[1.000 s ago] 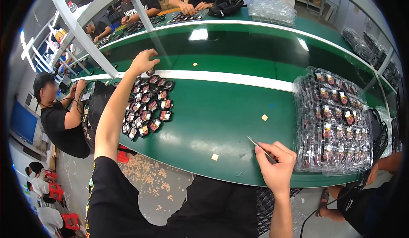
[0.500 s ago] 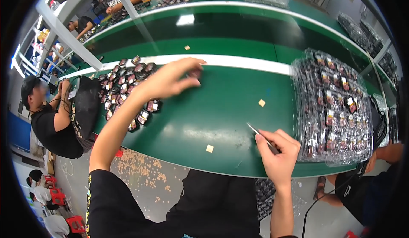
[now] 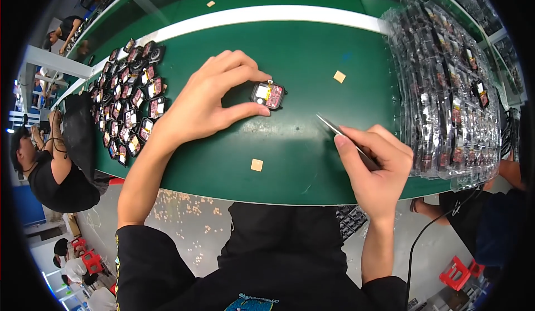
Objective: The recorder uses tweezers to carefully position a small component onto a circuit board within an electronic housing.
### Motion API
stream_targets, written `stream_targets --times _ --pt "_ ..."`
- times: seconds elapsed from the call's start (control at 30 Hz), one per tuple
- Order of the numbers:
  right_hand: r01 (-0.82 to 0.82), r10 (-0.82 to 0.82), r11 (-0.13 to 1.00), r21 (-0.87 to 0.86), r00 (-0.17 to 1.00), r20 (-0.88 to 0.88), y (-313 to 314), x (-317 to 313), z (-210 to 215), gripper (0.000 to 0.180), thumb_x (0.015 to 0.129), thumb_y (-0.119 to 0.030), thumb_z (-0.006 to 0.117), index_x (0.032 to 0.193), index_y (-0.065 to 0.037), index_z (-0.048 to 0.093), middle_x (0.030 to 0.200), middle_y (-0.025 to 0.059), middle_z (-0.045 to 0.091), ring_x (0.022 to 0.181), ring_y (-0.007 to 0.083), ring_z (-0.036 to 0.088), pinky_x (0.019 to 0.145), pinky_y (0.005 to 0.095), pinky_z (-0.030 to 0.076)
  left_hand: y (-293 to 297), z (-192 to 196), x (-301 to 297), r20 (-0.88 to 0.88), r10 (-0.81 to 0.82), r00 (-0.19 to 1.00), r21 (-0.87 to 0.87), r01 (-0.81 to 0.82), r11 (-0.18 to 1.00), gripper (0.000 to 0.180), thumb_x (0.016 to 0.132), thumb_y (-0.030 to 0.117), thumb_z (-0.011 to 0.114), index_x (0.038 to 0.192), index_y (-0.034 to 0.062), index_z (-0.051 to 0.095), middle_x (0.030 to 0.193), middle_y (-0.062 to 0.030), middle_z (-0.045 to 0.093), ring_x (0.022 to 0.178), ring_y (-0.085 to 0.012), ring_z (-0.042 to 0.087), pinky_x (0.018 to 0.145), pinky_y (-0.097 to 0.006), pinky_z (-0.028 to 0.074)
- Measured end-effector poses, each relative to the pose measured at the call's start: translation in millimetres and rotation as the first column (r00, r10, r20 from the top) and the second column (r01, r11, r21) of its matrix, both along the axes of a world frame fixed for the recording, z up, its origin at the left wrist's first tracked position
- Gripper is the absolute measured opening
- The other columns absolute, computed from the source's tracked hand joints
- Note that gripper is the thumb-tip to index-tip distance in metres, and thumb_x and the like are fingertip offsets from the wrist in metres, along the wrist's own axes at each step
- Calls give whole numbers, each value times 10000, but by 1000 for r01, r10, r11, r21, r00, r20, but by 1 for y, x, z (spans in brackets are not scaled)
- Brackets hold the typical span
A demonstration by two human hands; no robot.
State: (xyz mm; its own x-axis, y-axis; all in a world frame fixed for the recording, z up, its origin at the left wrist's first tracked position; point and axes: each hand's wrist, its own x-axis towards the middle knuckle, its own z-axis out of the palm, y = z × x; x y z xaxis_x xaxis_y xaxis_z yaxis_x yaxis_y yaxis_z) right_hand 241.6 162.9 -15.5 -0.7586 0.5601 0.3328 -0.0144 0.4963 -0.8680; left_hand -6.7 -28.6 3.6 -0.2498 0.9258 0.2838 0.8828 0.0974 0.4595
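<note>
Module point(image 3: 268, 95) pinched at edge in left hand point(image 3: 209, 102), resting mid green surface point(image 3: 312, 160). Right hand point(image 3: 376, 163) closed on tweezers point(image 3: 341, 134), tips just short of module. Loose pile point(image 3: 131, 102) left, trays point(image 3: 446, 88) right. Work barely begun.

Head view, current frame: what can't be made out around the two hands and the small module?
- Small square module: its underside is against the green table; its parts are too small to tell.
- Tweezers: rear half hidden inside the right hand.
- Left hand: palm faces down, unseen.
- Stacked clear trays: glare blurs the contents; far edge bent by the fisheye rim.
</note>
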Motion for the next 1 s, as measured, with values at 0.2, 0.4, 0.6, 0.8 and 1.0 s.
stream_targets --times 0.2,0.4,0.6,0.8,1.0 --pt "-54 54 996 -66 998 -15 4 3 3 160 859 66 854 1017 53 835 706 13 634 563 31 503 513 226 331 8 -2 24 189 -149 971 20 148 989 551 782 202 966 1281 61 779 1185 -72 754 1044 -263 670 877 -368 525" --pt "-125 126 992 -17 992 12 2 -2 -2 139 832 80 827 967 45 827 653 20 601 521 55 502 485 251 331 14 -8 32 149 -211 966 19 211 977 579 719 261 984 1218 26 808 1029 -73 767 928 -238 688 832 -358 422" --pt "-155 151 986 62 987 55 2 -5 -4 143 846 84 832 980 37 843 687 19 639 573 55 539 531 234 351 16 -10 30 146 -215 966 -2 218 976 618 695 290 981 1224 20 809 1025 -82 775 920 -237 697 823 -358 420" --pt "-144 139 986 84 989 59 1 -7 -6 155 843 88 831 989 38 842 687 20 638 566 52 528 529 231 347 17 -11 29 125 -223 967 -6 225 974 637 685 313 979 1226 21 817 1010 -84 776 915 -239 695 832 -361 447" --pt "-134 132 985 106 991 25 4 -6 -6 184 821 95 834 993 30 847 698 18 644 553 49 515 514 231 331 17 -6 35 136 -159 978 -34 165 986 672 668 356 993 1235 41 814 942 -50 728 793 -195 567 750 -332 421"
